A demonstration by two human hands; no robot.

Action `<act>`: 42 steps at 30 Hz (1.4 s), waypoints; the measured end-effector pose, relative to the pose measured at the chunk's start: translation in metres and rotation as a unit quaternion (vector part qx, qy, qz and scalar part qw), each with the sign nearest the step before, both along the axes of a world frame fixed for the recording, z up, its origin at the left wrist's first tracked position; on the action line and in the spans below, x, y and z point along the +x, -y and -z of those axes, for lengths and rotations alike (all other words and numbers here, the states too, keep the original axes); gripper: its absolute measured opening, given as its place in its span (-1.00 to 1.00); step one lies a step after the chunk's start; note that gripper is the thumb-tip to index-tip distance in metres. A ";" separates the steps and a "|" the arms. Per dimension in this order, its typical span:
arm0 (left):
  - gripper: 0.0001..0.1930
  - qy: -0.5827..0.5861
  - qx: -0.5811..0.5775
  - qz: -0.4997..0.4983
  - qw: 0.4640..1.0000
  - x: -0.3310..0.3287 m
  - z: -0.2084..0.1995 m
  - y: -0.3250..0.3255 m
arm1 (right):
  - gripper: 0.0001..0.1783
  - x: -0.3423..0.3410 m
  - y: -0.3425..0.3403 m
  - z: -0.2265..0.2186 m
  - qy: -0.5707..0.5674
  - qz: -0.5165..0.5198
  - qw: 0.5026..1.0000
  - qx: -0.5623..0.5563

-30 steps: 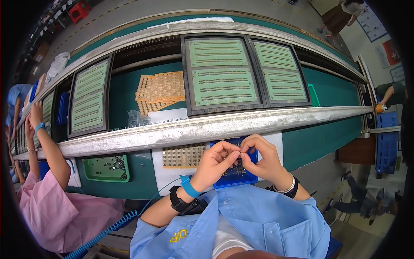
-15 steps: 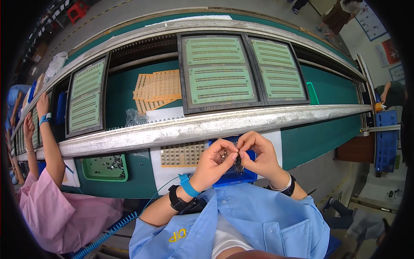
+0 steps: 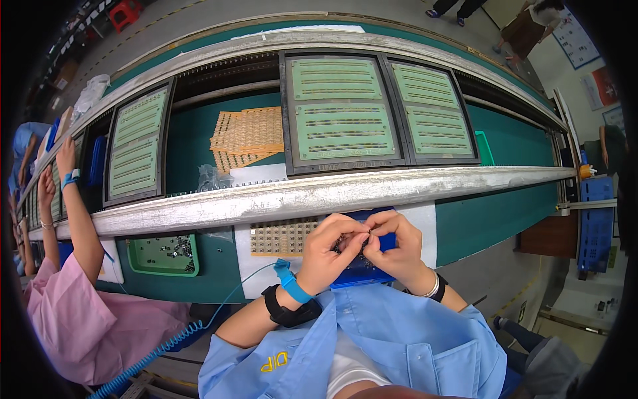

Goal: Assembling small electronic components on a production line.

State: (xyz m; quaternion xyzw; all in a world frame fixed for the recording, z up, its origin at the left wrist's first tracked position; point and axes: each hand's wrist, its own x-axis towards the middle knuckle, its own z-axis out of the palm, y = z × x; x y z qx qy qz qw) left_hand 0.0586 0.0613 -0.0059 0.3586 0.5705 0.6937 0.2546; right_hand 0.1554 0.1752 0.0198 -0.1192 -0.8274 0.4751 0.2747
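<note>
Both hands are meeting fingertip to fingertip, left hand [image 3: 327,256] and right hand [image 3: 397,249] pinching a small dark part [image 3: 362,241] between them. It is sitting just above the blue tray [image 3: 359,274] at the counter [image 3: 478,223] edge, equally near both hands; its long axis is too hidden to tell.

Both my forearms enter from lower edge, bent inward, meeting at centre. My left hand [image 3: 330,249] curled, fingertips pinched together, pointing right. My right hand [image 3: 393,246] curled opposite, fingertips pinched, touching left fingertips. Knuckles of both up toward camera. Left wrist banded, right wrist banded. Palms hidden.
</note>
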 end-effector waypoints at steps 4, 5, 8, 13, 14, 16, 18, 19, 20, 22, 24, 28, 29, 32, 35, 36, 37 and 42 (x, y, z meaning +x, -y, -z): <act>-0.88 0.103 0.013 -0.014 0.994 0.004 -0.001 -0.002 | -0.78 -0.006 0.001 0.001 -0.035 0.025 0.998 0.049; -0.88 0.103 0.012 -0.012 0.994 0.005 -0.002 -0.003 | -0.78 -0.006 0.001 0.001 -0.035 0.027 0.998 0.048; -0.86 0.207 0.038 -0.025 0.977 0.008 -0.006 -0.005 | -0.77 -0.005 -0.002 0.000 -0.042 0.005 0.994 0.105; -0.86 0.187 0.023 -0.008 0.982 0.007 -0.003 -0.002 | -0.77 -0.001 -0.005 -0.005 -0.035 -0.015 0.994 0.102; -0.86 0.189 0.019 -0.005 0.982 0.007 -0.004 -0.002 | -0.78 0.000 -0.006 -0.005 -0.031 -0.017 0.994 0.106; -0.85 0.194 0.011 0.001 0.981 0.007 -0.004 -0.001 | -0.79 0.001 -0.006 -0.006 -0.022 -0.021 0.993 0.113; -0.85 0.193 0.008 0.002 0.981 0.007 -0.003 -0.002 | -0.79 0.002 -0.009 -0.006 -0.018 -0.022 0.996 0.080; -0.86 0.194 0.004 0.003 0.981 0.006 -0.003 -0.002 | -0.79 0.002 -0.010 -0.005 -0.013 -0.024 0.999 0.047; -0.86 0.194 0.001 0.004 0.981 0.006 -0.002 -0.002 | -0.80 0.003 -0.010 -0.005 -0.007 -0.025 1.000 0.014; -0.87 0.196 -0.009 0.010 0.981 0.004 -0.001 -0.002 | -0.80 0.003 -0.010 -0.004 -0.005 -0.022 1.000 0.019; -0.88 0.199 -0.029 0.022 0.979 0.003 0.000 -0.001 | -0.80 0.004 -0.010 -0.003 0.002 -0.016 0.999 0.029; -0.89 0.191 -0.049 0.023 0.980 0.004 0.008 -0.001 | -0.80 0.001 -0.009 -0.007 0.014 -0.011 0.997 0.075; -0.89 0.191 -0.048 0.023 0.980 0.003 0.008 -0.001 | -0.80 0.001 -0.009 -0.007 0.013 -0.011 0.997 0.075; -0.88 0.172 -0.040 0.021 0.984 0.003 0.009 -0.002 | -0.79 0.001 -0.009 -0.005 0.011 0.000 0.996 0.089; -0.88 0.077 -0.057 0.015 0.995 0.002 -0.001 -0.003 | -0.79 0.001 -0.010 -0.003 0.011 0.007 0.996 0.084; -0.88 0.029 -0.065 0.012 0.997 0.002 -0.003 -0.004 | -0.79 0.002 -0.011 -0.002 0.011 0.010 0.997 0.082; -0.88 0.029 -0.065 0.013 0.997 0.002 -0.003 -0.004 | -0.79 0.002 -0.011 -0.002 0.012 0.011 0.997 0.082; -0.89 0.029 -0.058 0.002 0.998 0.003 0.001 -0.004 | -0.80 0.004 -0.015 -0.004 0.006 -0.001 0.996 0.093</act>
